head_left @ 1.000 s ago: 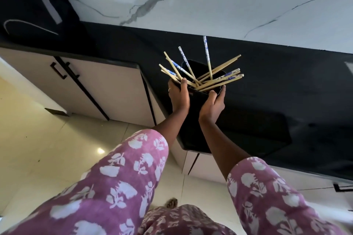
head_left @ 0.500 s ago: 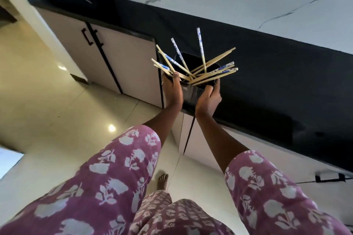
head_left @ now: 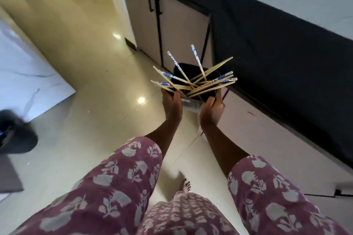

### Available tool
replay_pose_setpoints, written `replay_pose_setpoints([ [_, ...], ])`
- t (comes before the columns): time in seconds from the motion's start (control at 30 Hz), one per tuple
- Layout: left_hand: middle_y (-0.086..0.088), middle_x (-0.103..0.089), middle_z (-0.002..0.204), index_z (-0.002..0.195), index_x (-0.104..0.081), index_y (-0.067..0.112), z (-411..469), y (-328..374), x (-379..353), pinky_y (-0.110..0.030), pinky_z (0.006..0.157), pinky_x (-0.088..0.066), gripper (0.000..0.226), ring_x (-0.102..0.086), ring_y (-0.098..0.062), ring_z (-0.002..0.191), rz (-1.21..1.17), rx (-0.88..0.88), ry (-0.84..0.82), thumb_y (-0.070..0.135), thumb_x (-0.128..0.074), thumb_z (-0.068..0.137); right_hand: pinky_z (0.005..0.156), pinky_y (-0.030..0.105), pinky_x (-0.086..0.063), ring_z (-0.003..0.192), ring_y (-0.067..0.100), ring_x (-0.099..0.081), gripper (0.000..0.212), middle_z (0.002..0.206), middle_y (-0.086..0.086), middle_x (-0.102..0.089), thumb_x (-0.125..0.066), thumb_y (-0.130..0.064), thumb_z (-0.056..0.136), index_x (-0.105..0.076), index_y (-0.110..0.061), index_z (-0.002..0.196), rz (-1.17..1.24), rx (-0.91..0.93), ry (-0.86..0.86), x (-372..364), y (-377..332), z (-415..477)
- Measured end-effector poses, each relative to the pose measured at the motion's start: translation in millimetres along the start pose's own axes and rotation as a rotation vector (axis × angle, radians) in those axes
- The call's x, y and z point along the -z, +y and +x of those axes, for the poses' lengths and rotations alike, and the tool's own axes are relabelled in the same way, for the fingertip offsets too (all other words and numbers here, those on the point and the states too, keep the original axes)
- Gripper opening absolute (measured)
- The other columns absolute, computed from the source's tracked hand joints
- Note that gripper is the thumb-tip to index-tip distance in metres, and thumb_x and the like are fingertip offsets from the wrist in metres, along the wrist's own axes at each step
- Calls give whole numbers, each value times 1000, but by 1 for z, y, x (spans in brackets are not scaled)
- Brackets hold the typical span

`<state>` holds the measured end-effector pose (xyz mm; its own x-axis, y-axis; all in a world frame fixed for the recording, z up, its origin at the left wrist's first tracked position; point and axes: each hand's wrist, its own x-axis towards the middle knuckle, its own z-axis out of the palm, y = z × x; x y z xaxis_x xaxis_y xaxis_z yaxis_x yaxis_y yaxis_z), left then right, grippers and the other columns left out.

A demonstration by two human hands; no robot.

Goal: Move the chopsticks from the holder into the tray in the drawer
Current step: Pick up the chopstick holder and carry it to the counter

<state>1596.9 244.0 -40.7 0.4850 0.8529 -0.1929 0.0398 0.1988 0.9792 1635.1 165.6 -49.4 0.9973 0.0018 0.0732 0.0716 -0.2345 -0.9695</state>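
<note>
You hold the black holder [head_left: 191, 103] with both hands. Your left hand [head_left: 172, 108] and right hand [head_left: 212, 110] close their fingers on its sides. A pale label on its wall is too blurred to read. The chopsticks [head_left: 206, 86] stand inside and fan out; some are plain bamboo, some have blue-and-white tops. The holder is above the floor [head_left: 86, 63], beside the dark counter [head_left: 267, 34].

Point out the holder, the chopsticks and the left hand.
holder [head_left: 191, 68]: head view, dark far inner wall.
chopsticks [head_left: 210, 87]: head view, right-leaning shafts.
left hand [head_left: 172, 108]: head view, back of the hand.
</note>
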Motion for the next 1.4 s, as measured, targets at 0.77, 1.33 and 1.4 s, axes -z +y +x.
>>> replay_pose_setpoints([
  [0.77, -15, -54, 71, 114, -48, 1, -308, -153, 385, -25, 54, -39, 37, -48, -6, 51, -406, 291, 1146, 13, -53, 79, 75, 40, -51, 80, 37, -63, 55, 93, 25, -70, -31, -12, 74, -62, -3, 118, -271, 372, -1266, -17, 50, -430],
  [1.33, -36, -60, 105, 114, -49, 2, -469, -139, 598, -57, 84, -46, 51, -54, -51, 99, -579, 262, 2008, 26, -48, 69, 60, 33, -37, 66, 41, -58, 26, 77, 32, -67, -41, 0, 81, -64, 10, 87, -157, 723, -2044, -43, -12, -768],
  [1.4, -34, -61, 104, 114, -49, 2, -483, -128, 621, -55, 85, -47, 51, -55, -50, 98, -576, 243, 2066, 25, -47, 68, 59, 36, -39, 58, 38, -50, 21, 70, 33, -63, -42, 2, 81, -63, 8, 83, -169, 744, -2097, -44, -23, -800],
])
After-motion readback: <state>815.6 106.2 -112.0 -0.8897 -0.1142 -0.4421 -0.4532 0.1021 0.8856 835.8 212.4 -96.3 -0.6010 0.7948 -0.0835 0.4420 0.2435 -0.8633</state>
